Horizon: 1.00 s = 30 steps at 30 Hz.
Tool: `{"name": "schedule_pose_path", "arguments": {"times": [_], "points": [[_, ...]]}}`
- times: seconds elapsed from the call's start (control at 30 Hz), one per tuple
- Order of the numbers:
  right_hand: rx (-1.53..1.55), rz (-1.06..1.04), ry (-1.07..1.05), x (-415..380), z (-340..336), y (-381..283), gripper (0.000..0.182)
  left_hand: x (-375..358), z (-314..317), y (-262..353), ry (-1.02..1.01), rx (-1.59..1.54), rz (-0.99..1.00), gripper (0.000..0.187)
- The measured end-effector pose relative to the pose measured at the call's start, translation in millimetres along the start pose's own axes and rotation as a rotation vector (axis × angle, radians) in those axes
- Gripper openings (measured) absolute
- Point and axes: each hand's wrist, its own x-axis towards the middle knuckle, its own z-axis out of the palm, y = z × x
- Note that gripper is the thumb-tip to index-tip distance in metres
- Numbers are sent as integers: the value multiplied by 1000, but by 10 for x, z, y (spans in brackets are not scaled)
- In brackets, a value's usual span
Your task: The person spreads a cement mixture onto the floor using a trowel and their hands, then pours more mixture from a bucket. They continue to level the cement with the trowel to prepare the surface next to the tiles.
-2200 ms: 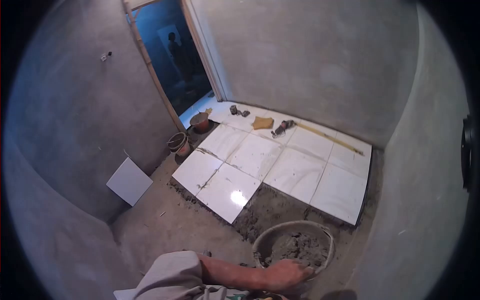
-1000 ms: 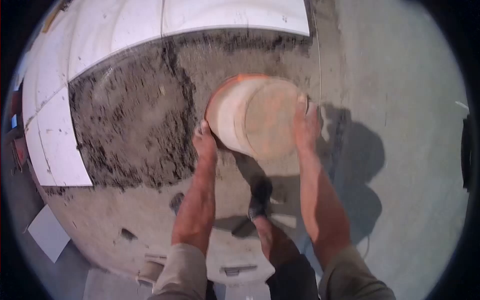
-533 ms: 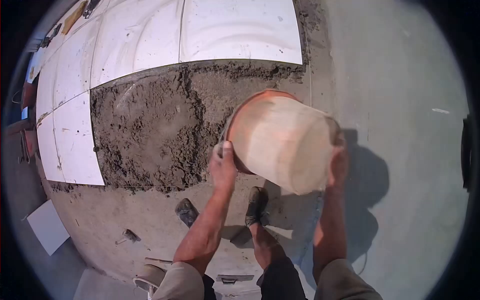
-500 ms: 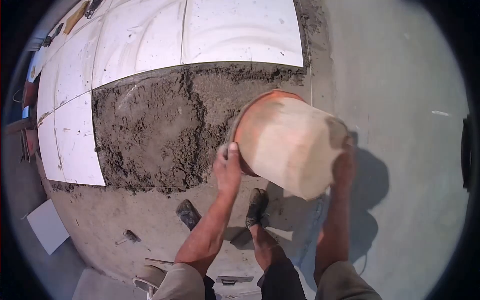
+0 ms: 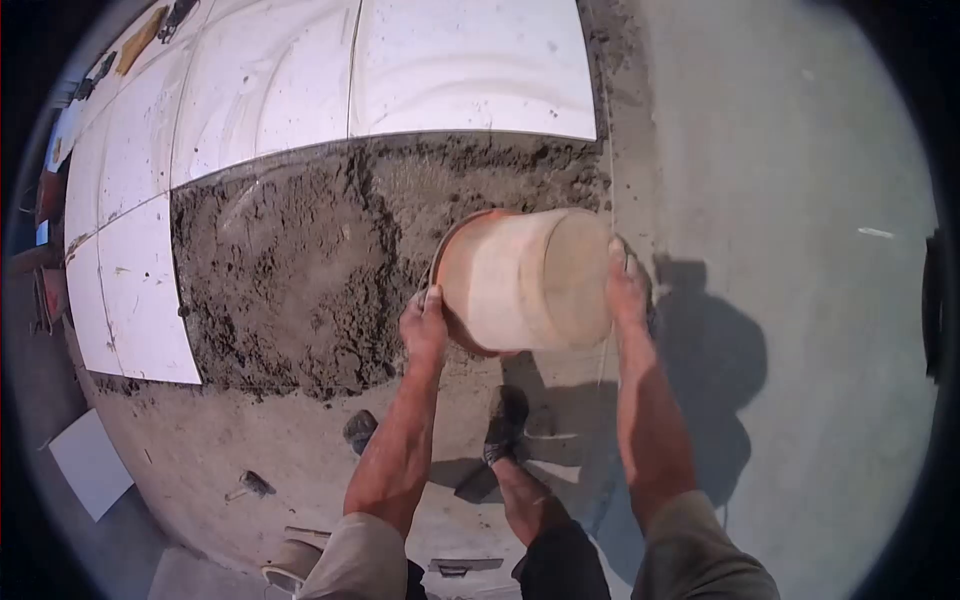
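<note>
A dusty bucket (image 5: 530, 280), whitish outside with an orange rim, lies tipped on its side in the air between my hands. Its mouth faces left and its base faces right. My left hand (image 5: 424, 325) grips the rim, thumb on the outside. At the base, my right hand (image 5: 627, 288) holds the bottom edge, with some fingers out of sight behind it. Beneath and to the left spreads a bed of rough grey mortar (image 5: 290, 270). The inside of the bucket is hidden from me.
Large white tiles (image 5: 470, 75) border the mortar at the back and left. A taut string line (image 5: 613, 180) runs along the right side. Behind my feet are a small bucket (image 5: 292, 562), a trowel-like flat tool (image 5: 466, 566) and a hammer-like tool (image 5: 255, 485).
The bucket has moved slightly left and turned so its base now points more to the right. My right hand has risen and shifted left with it; my left hand stays on the rim.
</note>
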Motion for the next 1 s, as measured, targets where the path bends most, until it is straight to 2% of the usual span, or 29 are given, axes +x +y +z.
{"name": "schedule_pose_path", "arguments": {"times": [0.03,0.07,0.17,0.2,0.23,0.27,0.33,0.37,0.43,0.47,0.5,0.57,0.6,0.63,0.67,0.7,0.73,0.77,0.8,0.87,0.9,0.93,1.0], "points": [[159,116,19,-93,-142,-181,68,-85,1,210,59,-3,41,35],[160,106,23,-232,-351,-309,68,-211,-40,398,62,-11,48,35],[513,229,33,-749,-794,-441,64,-768,-292,1082,-35,72,10,37],[658,247,4,-797,-920,-380,62,-1009,-297,1378,-50,142,93,38],[831,111,14,-853,-1007,-254,57,-1157,-292,1574,-58,207,177,38],[999,-18,20,-869,-1067,-141,51,-1217,-300,1660,-38,206,180,38],[749,-12,30,-823,-1493,-414,56,-1258,-314,1780,-51,138,212,41],[639,-100,33,-907,-1745,-817,55,-1211,-323,1781,-40,132,217,41],[496,-280,104,-1062,-1911,-1573,54,-989,-326,1642,20,-195,12,44],[463,-371,171,-1088,-1849,-1815,53,-862,-377,1510,-10,-301,51,47],[454,-375,163,-1106,-1777,-2057,53,-783,-426,1474,-4,-309,44,47],[490,-494,88,-1004,-1511,-2416,55,-559,-513,1379,-30,-557,7,34],[387,-657,95,-779,-1187,-2345,56,-398,-561,1207,-9,-553,-94,33],[280,-809,99,-485,-713,-2184,58,-130,-578,859,-4,-550,-103,33],[332,-477,-39,-73,-62,-2148,53,186,-579,403,74,-499,-275,31],[252,-317,-113,316,559,-2066,51,401,-599,162,147,-450,-437,30],[323,-283,-162,399,567,-2299,50,546,-616,200,150,-466,-425,30],[396,-243,-210,404,526,-2511,49,674,-642,289,102,-346,-384,31],[381,-210,-230,278,586,-2353,49,511,-759,229,57,-200,-394,32],[-193,-414,-276,440,550,-2421,52,310,-893,360,69,-315,-332,30],[275,-363,-205,271,487,-2384,52,132,-980,413,92,-406,-312,28],[406,-224,-214,-31,235,-2499,53,-62,-1057,617,140,-372,-361,26],[575,-252,-219,-306,-65,-2385,51,-421,-1300,888,120,-300,-289,26]]}}
